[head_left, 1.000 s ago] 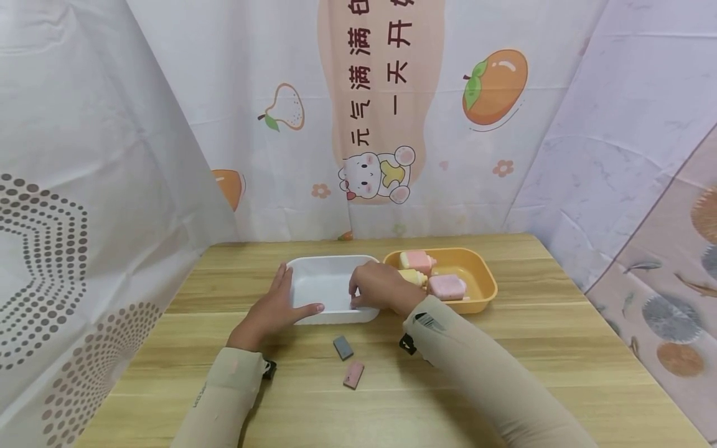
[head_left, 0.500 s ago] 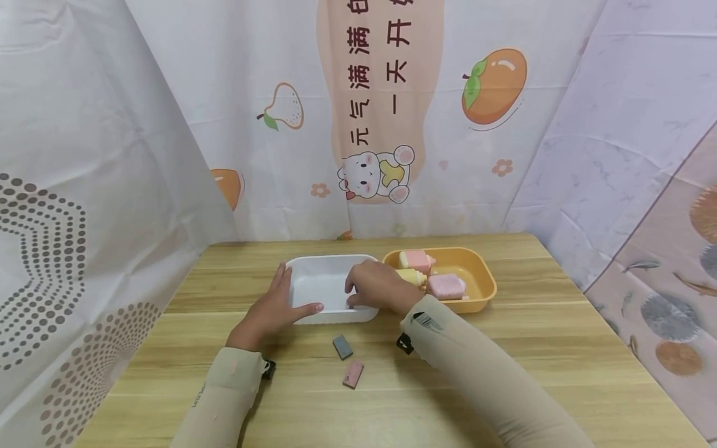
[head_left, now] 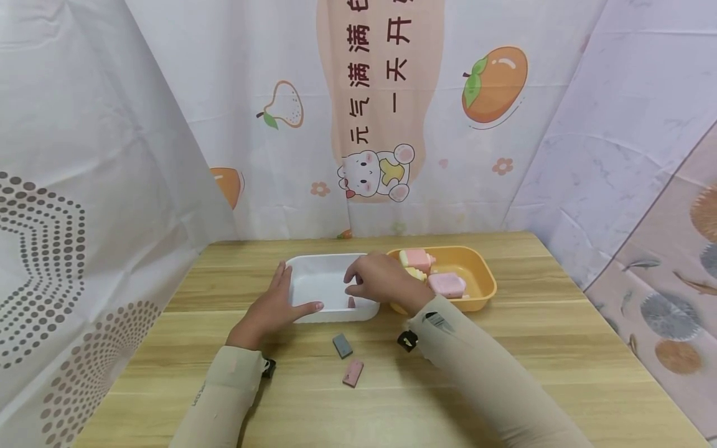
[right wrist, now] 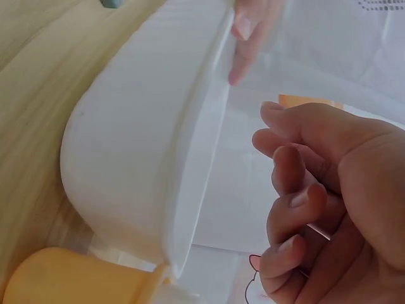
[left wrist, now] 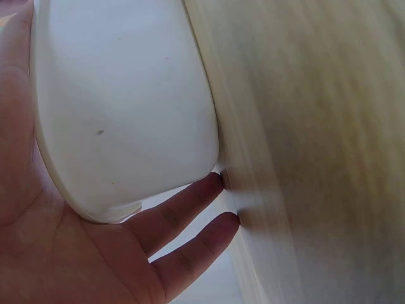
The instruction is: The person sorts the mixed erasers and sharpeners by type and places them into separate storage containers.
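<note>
tray (head_left: 313,316): white, on tabletop (head_left: 426,392), reddish block (head_left: 351,303) inside toward right end
left hand (head_left: 272,313): fingers straight, spread, only touching tray's left end
right hand (head_left: 376,281): loosely curled above right end, holding nothing
grey block (head_left: 342,346), pink block (head_left: 353,373): on tabletop, nearer than tray

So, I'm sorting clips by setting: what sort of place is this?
Probably a makeshift indoor tabletop booth; a home or studio, I can't tell. Printed curtains hang behind and beside a wood-grain table, where a white tray and an orange tray sit.
</note>
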The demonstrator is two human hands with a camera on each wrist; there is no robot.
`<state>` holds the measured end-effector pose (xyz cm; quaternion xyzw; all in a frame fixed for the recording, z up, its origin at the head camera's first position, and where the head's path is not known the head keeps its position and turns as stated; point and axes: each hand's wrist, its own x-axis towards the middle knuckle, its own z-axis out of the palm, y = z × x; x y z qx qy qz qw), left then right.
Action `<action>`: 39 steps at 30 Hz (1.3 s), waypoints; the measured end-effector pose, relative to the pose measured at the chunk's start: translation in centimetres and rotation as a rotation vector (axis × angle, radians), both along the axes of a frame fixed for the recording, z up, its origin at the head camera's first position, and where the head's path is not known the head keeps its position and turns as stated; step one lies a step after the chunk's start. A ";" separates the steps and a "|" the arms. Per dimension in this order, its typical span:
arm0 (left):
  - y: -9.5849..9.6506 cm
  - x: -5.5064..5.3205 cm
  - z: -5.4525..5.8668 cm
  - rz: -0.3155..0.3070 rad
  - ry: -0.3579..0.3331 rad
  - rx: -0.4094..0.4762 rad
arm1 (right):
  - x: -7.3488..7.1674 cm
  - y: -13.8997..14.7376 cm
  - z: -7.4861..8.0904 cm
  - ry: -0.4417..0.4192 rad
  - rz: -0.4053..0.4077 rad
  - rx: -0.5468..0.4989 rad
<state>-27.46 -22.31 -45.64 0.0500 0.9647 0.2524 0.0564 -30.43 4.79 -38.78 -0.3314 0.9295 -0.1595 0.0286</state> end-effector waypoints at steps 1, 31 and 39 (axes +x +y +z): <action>0.0 0.0 0.0 -0.001 0.000 0.000 | 0.1 0.1 0.0 0.003 0.004 -0.010; -0.1 -0.1 -0.5 0.009 0.005 -0.001 | 3.1 2.5 -1.5 -0.034 -0.006 -0.121; -0.2 -0.3 -0.7 -0.001 0.014 -0.005 | 4.1 2.4 -2.5 -0.032 0.019 -0.163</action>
